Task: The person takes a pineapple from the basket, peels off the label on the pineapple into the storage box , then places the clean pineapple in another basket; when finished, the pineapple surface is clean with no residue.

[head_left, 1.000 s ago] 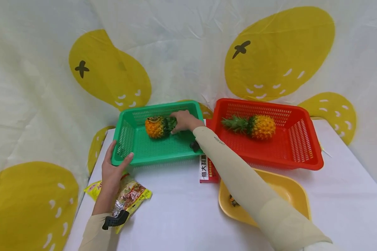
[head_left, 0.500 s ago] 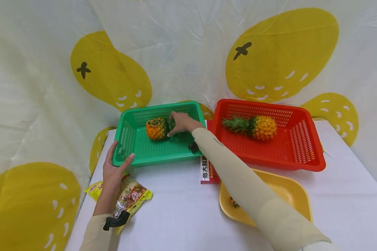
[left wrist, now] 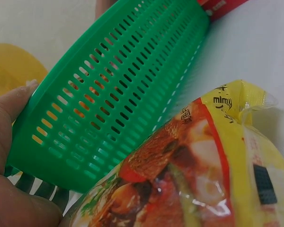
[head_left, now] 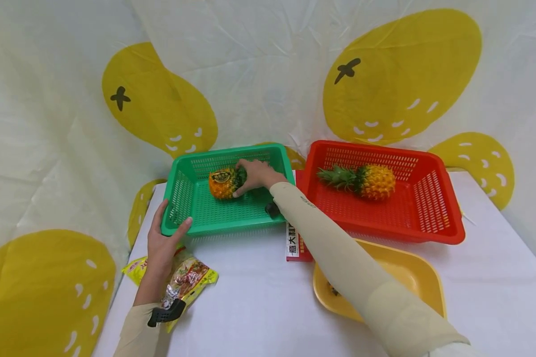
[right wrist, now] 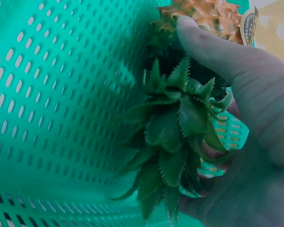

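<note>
The right hand has slid further over the pineapple, gripping its leafy crown, while the left hand grips the green basket beside a snack bag.

A: Where is there room to pass?

B: The white table lies bare in front of the green basket, between the snack packet and the yellow tray.

A: And inside that basket?

B: Its floor is open left of the pineapple, though the walls ring it (the left hand sits at the near left corner).

A: On the right?

B: The right hand crosses the rim; the red box fills the gap toward the red basket.
</note>
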{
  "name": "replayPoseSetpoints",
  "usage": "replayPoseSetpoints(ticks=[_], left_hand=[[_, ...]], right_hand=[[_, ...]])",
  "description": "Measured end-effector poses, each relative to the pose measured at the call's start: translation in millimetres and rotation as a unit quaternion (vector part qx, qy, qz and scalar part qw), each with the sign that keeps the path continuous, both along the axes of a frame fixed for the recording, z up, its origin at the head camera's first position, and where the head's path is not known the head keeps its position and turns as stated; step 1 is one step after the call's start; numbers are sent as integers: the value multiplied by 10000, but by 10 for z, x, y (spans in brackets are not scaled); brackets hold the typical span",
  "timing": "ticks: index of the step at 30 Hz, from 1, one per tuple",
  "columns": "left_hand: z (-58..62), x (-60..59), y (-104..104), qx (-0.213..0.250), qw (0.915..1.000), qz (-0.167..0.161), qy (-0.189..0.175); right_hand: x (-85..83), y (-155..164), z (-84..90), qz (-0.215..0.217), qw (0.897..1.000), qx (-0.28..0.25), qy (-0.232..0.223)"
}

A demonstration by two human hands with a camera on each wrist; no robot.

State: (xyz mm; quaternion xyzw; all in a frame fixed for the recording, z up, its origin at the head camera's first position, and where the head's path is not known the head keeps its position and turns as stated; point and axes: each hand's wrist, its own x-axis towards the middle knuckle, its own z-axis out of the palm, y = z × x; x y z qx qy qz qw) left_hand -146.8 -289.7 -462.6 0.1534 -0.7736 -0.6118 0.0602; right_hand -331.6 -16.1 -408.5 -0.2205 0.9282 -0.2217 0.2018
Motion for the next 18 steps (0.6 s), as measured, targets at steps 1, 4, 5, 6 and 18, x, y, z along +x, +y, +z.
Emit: replayPoseSetpoints(ticks=[1, 4, 5, 6, 18], left_hand=[[1, -2, 2, -9, 10000, 4, -12], [-3, -5, 4, -37, 10000, -14, 0], [-7, -5, 2, -38, 10000, -26, 11], [-10, -4, 1, -35, 10000, -40, 20], [-22, -7, -5, 13, 10000, -22, 5]], right_hand=[[6, -3, 4, 2, 10000, -24, -15], [15, -13, 4, 46, 10000, -22, 4], [19, -16, 2, 44, 10000, 3, 20], [20, -16, -2, 37, 10000, 32, 39], [-23, -41, -68, 262, 9994, -14, 209]])
